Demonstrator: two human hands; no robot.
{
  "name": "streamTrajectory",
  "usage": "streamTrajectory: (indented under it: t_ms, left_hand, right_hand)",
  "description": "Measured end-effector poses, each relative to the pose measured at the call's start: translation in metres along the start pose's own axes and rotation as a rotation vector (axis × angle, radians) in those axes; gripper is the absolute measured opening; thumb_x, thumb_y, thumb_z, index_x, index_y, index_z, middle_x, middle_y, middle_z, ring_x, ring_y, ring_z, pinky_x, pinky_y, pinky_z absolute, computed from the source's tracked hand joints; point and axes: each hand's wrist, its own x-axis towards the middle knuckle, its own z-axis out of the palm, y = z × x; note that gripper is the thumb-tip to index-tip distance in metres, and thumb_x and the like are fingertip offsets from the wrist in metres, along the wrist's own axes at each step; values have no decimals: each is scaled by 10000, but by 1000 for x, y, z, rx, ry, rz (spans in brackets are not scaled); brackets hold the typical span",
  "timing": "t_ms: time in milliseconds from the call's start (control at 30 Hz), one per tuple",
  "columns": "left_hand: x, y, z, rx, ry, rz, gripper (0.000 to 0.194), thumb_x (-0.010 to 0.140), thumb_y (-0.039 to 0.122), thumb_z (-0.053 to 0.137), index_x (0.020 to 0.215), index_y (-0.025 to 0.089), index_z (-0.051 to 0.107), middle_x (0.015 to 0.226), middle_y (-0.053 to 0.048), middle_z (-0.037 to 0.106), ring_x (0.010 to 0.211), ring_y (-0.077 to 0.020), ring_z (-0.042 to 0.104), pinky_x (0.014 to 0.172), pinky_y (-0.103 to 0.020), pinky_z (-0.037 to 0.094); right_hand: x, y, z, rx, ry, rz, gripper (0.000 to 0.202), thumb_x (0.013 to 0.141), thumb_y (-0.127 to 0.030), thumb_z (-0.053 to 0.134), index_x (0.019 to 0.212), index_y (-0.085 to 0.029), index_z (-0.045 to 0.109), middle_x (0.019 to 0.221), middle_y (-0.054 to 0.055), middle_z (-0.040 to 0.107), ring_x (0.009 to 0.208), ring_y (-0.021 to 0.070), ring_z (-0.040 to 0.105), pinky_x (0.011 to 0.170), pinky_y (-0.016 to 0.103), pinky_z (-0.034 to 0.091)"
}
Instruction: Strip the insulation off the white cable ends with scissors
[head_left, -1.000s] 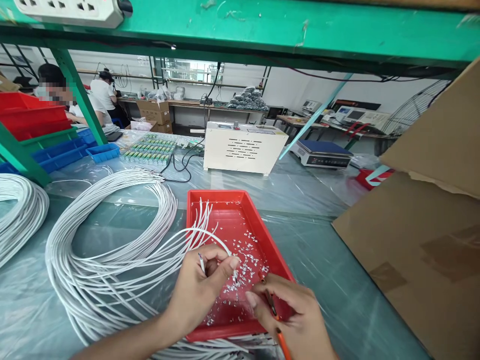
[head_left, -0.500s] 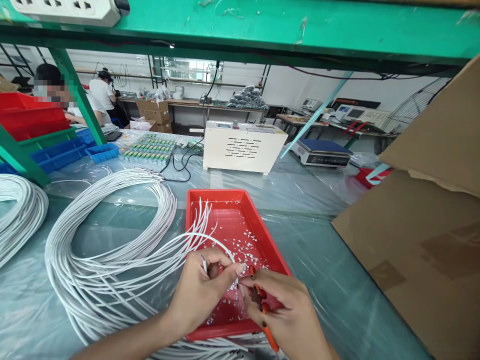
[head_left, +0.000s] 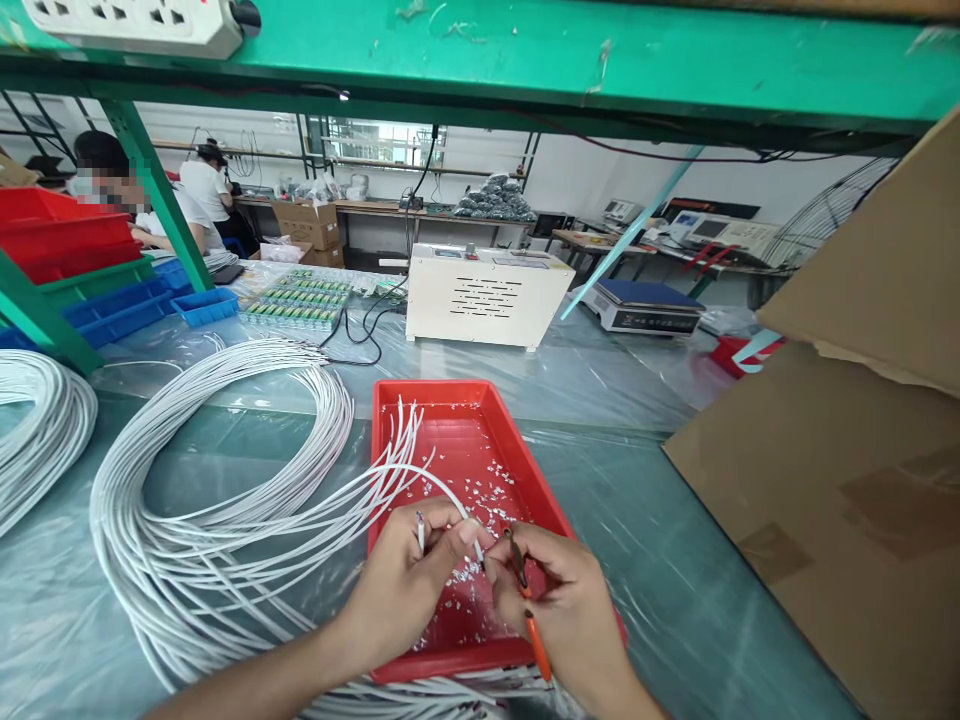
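A tall brown cardboard box (head_left: 847,440) fills the right side of my bench, which is covered in clear plastic sheeting (head_left: 645,520). To my left lies a wide loose coil of thin white insulated wires (head_left: 202,480), its free ends fanning over the near-left rim of a shallow red plastic tray (head_left: 465,420) in front of me. A second white coil (head_left: 37,440) sits at the far left edge. Beyond the tray stands a cream metal machine with vent slots (head_left: 487,295), and behind it a blue-topped weighing scale (head_left: 641,305). Stacked red, green and blue plastic bins (head_left: 82,270) sit at the left, with a person in a white shirt (head_left: 161,215) seated behind them.

The tray floor is littered with small white scraps of stripped insulation (head_left: 480,500). My left hand (head_left: 409,590) is closed over the tray, thumb and forefinger pinching one white wire end (head_left: 469,515); another wire end pokes up between my fingers. My right hand (head_left: 566,610), just beside it and nearly touching, is wrapped around a small orange-handled cutting tool (head_left: 529,600), its dark tip pointing up near the pinched wire.
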Motion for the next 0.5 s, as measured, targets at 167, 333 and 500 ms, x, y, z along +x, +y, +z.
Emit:
streamTrajectory:
  t_ms: [167, 333, 500]
  left_hand:
    - [2, 0, 0, -65, -50, 1, 333, 841, 401, 471, 765, 147, 673, 653, -12, 563, 656, -151, 474, 648, -237, 348]
    - [5, -7, -1, -236, -115, -86, 336, 823, 421, 504, 771, 131, 665, 574, 16, 492, 464, -74, 297, 461, -205, 219]
    - [8, -15, 1, -372, -105, -132, 317, 813, 407, 533, 692, 124, 610, 447, 83, 314, 413, -53, 158, 426, -210, 132]
  right_hand:
    - [3, 0, 0, 211, -12, 138, 106, 605, -133, 511, 520, -170, 458, 488, -49, 418, 449, 79, 335, 432, 195, 308]
    - [7, -4, -1, 406, -58, 333, 181, 584, -221, 587, 505, -179, 430, 435, -77, 336, 401, 58, 244, 378, 183, 229]
    - [5, -3, -2, 309, -54, 267, 134, 645, -206, 517, 530, -178, 453, 451, -58, 396, 405, 71, 311, 392, 190, 270]
